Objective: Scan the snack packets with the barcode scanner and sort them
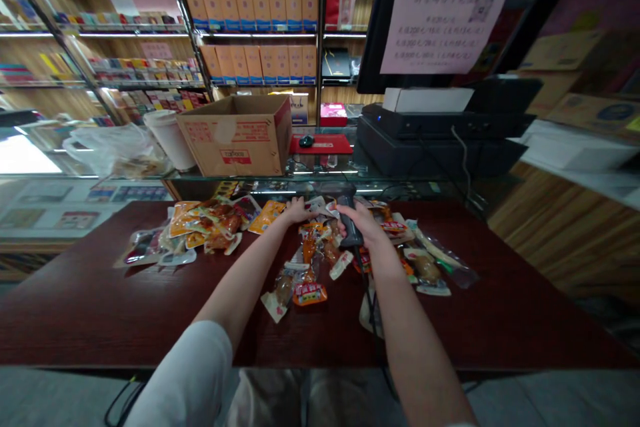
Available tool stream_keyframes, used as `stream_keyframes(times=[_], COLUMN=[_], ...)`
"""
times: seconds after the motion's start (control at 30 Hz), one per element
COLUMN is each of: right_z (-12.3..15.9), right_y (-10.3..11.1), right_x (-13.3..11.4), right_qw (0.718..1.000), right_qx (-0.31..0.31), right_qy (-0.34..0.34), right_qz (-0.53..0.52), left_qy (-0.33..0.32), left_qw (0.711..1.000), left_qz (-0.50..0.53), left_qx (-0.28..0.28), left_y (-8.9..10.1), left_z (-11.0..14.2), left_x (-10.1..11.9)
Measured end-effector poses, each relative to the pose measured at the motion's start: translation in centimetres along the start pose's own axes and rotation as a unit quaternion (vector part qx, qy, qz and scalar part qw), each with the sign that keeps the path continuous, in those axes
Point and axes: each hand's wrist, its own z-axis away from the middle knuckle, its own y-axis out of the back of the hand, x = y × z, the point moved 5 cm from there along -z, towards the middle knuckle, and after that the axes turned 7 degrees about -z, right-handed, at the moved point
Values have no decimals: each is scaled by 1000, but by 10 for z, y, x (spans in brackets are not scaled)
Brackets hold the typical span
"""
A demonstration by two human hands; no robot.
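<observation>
My right hand (pixel 361 221) is wrapped around the handle of a dark barcode scanner (pixel 351 233), whose head points away from me over the packets and whose cable hangs toward me. Beside it on the left, my left hand (pixel 297 211) reaches to the far side of the pile, its fingers curled at the edge of a pale snack packet (pixel 315 204). Vacuum-packed snacks lie around both hands, among them an orange-labelled packet (pixel 310 293) in front and an orange packet (pixel 270 215) to the left. Fine detail at my left fingertips is blurred.
More packets (pixel 213 227) are heaped at the left of the dark red table (pixel 165 320). Behind it, a glass counter carries an open cardboard box (pixel 240 140), a white cup (pixel 173 141), a mouse (pixel 307 141) and a monitor (pixel 375 40) with a paper sign. Stocked shelves stand beyond.
</observation>
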Motion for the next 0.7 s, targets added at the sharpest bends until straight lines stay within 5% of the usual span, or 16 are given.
stream_keyframes(times=[0.23,0.43,0.7], right_z=[-2,-4,-2], right_y=[0,-1,-16], right_x=[1,5,12], right_qw=[1000,1000,1000], right_qx=[1,19,7], right_qy=[0,4,-7], right_qz=[15,15,10], left_qy=[33,70,45], left_qw=[997,996,978], left_qz=[-36,-34,89], left_qx=[-55,50,181], left_y=[-5,4,53], left_z=[0,20,63], left_x=[-14,-32,-68])
